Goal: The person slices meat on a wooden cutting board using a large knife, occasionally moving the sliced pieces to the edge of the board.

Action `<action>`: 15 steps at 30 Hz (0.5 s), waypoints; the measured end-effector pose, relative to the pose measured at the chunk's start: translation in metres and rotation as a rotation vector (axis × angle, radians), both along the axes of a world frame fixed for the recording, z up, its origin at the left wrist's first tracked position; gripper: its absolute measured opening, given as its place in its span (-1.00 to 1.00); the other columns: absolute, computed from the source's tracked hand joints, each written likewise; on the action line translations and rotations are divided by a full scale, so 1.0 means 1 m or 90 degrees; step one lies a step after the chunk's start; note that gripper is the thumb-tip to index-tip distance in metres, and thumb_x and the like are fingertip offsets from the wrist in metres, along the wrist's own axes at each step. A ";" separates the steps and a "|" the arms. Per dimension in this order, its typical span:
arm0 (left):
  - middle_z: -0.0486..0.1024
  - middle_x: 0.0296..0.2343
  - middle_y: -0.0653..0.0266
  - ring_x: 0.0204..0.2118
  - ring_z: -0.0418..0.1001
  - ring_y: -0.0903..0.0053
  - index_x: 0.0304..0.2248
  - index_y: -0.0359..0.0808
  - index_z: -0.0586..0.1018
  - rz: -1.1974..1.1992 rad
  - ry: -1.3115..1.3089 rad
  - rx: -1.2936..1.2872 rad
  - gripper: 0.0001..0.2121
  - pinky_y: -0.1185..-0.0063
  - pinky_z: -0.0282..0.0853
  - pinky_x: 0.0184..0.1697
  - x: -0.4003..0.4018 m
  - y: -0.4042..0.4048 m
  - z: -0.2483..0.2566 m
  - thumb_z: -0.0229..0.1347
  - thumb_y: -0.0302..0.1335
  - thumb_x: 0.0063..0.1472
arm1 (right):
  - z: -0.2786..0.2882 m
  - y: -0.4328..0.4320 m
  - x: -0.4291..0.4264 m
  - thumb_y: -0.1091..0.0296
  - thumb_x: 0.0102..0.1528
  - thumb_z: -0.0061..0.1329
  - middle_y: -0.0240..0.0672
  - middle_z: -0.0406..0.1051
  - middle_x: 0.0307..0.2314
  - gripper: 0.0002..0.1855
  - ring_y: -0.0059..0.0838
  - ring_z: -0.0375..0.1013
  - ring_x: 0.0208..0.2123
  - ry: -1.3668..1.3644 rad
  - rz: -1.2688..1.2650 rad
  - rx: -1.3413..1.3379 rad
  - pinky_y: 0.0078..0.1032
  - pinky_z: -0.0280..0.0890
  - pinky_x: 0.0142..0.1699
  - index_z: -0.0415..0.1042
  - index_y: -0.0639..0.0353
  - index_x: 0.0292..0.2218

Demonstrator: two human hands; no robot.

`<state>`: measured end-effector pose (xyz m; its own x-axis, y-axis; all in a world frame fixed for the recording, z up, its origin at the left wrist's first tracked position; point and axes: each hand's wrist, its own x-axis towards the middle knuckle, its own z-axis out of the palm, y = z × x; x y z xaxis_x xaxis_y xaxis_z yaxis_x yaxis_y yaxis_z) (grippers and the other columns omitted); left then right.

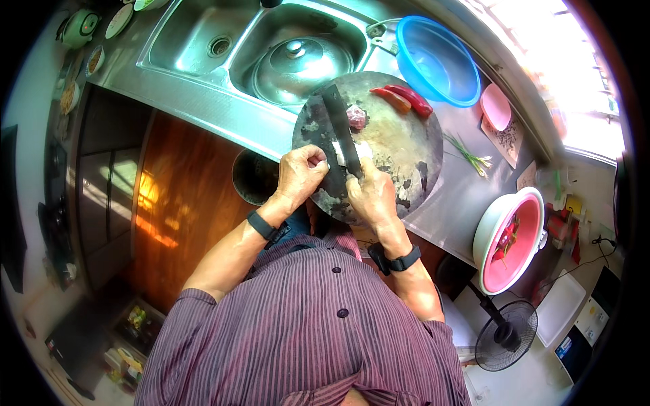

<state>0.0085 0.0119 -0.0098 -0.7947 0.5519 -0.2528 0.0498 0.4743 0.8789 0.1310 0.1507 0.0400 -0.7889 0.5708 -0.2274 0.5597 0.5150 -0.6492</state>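
My right hand [372, 195] grips the handle of a dark-bladed kitchen knife [337, 119], its blade slanting away over a round, stained chopping board [406, 167]. Left of the blade, my left hand [303, 171] hovers at the board's edge, thumb and fingertips drawn together. Whether a small pale bit sits in that pinch is unclear. White pieces [363, 149] lie on both sides of the blade, partly hidden by it. A purplish bulb [356, 117], perhaps garlic, rests right of the blade. Farther back on the board are red chilli peppers [410, 99].
A double steel sink [190, 38] holds a domed metal lid [299, 58]. Beyond the board stands a blue plastic basin [436, 61]. Spring onions [469, 155] lie to its right, near a pink-lined white bowl [480, 259] of red peppers. Below left is a dark bin [254, 177].
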 end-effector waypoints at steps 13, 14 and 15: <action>0.63 -0.39 0.10 -0.44 0.64 0.37 -0.32 -0.39 0.71 -0.076 0.185 0.073 -0.90 0.48 0.53 -0.34 0.012 0.047 0.008 0.22 -0.58 0.16 | 0.017 0.008 0.043 0.40 0.11 0.16 0.10 0.50 -0.55 -0.77 0.20 0.56 -0.43 0.095 -0.070 0.050 -0.06 0.41 -0.34 0.43 0.21 -0.21; 0.62 -0.41 0.11 -0.45 0.63 0.37 -0.32 -0.38 0.71 -0.090 0.203 0.066 -0.91 0.48 0.53 -0.35 0.013 0.048 0.008 0.24 -0.58 0.16 | 0.017 0.009 0.047 0.39 0.11 0.17 0.10 0.50 -0.54 -0.77 0.20 0.56 -0.43 0.105 -0.071 0.060 -0.06 0.41 -0.34 0.43 0.21 -0.22; 0.61 -0.42 0.11 -0.46 0.62 0.38 -0.33 -0.37 0.71 -0.106 0.221 0.061 -0.91 0.48 0.52 -0.35 0.015 0.049 0.008 0.25 -0.58 0.16 | 0.018 0.010 0.050 0.39 0.10 0.18 0.09 0.51 -0.53 -0.76 0.18 0.56 -0.42 0.116 -0.067 0.065 -0.08 0.42 -0.34 0.44 0.21 -0.22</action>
